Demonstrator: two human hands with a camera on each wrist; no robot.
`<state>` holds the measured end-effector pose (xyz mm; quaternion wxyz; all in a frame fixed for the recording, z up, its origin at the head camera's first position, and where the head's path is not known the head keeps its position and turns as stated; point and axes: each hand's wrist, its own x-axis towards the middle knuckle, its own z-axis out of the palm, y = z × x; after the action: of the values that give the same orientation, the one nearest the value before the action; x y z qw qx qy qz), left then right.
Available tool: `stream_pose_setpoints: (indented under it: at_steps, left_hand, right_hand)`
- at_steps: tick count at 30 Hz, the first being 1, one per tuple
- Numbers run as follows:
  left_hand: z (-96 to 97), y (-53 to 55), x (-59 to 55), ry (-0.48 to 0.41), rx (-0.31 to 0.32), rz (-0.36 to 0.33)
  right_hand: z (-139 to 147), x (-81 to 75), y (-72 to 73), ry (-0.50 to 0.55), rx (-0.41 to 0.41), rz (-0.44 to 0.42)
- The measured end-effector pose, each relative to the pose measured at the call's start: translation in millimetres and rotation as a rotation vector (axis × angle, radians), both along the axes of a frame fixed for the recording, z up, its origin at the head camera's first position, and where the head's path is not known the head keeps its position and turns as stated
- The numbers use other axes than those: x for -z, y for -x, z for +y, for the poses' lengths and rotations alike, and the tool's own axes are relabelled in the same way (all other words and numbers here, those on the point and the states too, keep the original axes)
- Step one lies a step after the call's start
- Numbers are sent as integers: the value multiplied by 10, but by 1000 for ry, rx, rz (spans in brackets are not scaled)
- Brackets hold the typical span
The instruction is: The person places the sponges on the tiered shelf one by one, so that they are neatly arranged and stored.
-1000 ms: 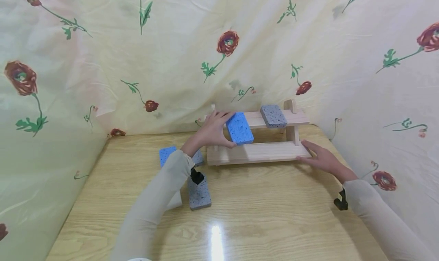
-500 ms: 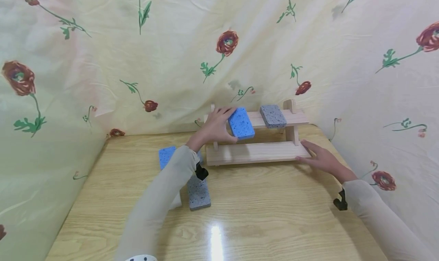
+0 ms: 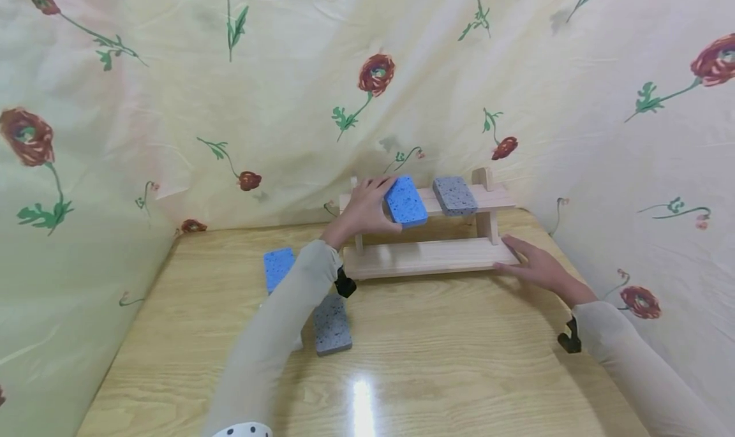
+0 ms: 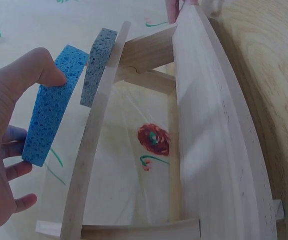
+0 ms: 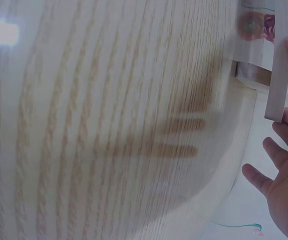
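My left hand point(image 3: 367, 208) pinches a blue speckled sponge point(image 3: 406, 202) by its edges, thumb on one side and fingers on the other. In the left wrist view this sponge point(image 4: 56, 107) is tilted and stands apart from the upper board. Beneath it is a two-tier wooden shelf rack point(image 3: 430, 257). A grey speckled sponge point(image 3: 455, 196) lies on the rack's upper board, just right of the blue one. At the rack's right end my right hand point(image 3: 536, 266) grips the lower board, and the right wrist view shows thumb and fingers on either side of the board's end point(image 5: 278, 80).
Left on the wood-grain table point(image 3: 436, 360) lie another blue sponge point(image 3: 278, 269) and a grey sponge point(image 3: 332, 327). A white piece point(image 3: 298, 342) is mostly hidden under the left sleeve. Floral cloth point(image 3: 287, 105) hangs close behind the rack and along both sides.
My left hand has carried the blue sponge slightly up and to the right, over the upper board. The right hand keeps its grip on the rack's end.
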<state>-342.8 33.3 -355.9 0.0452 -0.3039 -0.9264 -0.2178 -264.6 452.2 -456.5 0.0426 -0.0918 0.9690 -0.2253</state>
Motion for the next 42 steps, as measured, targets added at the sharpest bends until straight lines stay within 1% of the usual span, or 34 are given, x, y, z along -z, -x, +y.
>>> stream_pose_setpoints:
  at_steps: [6,13,18,24,31,42]
  left_hand:
    - [45,49,14,14,-10,1]
    - [90,108,18,19,-31,22]
    - [120,140,-1,6,-36,32]
    - [163,174,-24,13,-40,32]
    - [206,208,15,31,-39,24]
    - [239,227,54,31,-38,17]
  right_hand:
    - [-10,-4,13,3,-6,4]
    - [0,-5,21,5,-12,29]
    - [3,-4,24,4,-14,38]
    - [0,-10,17,1,-8,31]
    - [-11,-12,-18,18,-7,18]
    - [-13,-4,-47,23,-6,16]
